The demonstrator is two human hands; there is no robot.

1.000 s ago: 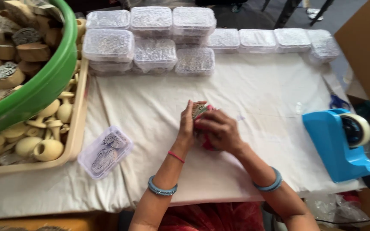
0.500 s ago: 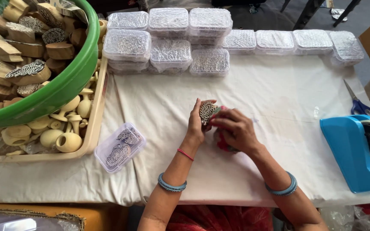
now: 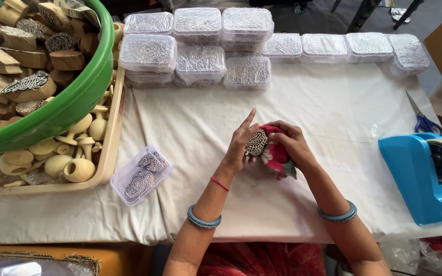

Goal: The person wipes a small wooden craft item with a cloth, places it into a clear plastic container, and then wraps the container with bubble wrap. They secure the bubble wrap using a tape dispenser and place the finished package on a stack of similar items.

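Worktop [image 3: 333, 112]: lying under white cloth
Carved block [image 3: 256, 143]: being held upright between both hands
Left hand [image 3: 241, 145]: cupping block, fingers extended
Right hand [image 3: 290, 143]: pressing red cloth [image 3: 278, 156] against block's right side

A white-clothed table [image 3: 333, 117] bears wrapped boxes [image 3: 200, 64], scissors [image 3: 421, 117], a blue tape dispenser [image 3: 420, 179].

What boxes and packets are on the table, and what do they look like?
Bubble-wrapped boxes: clear, rectangular, some stacked, in a row along the table's far edge.
Small clear box: lies left of the left hand, holding carved blocks.
No labels, signs or screens show.
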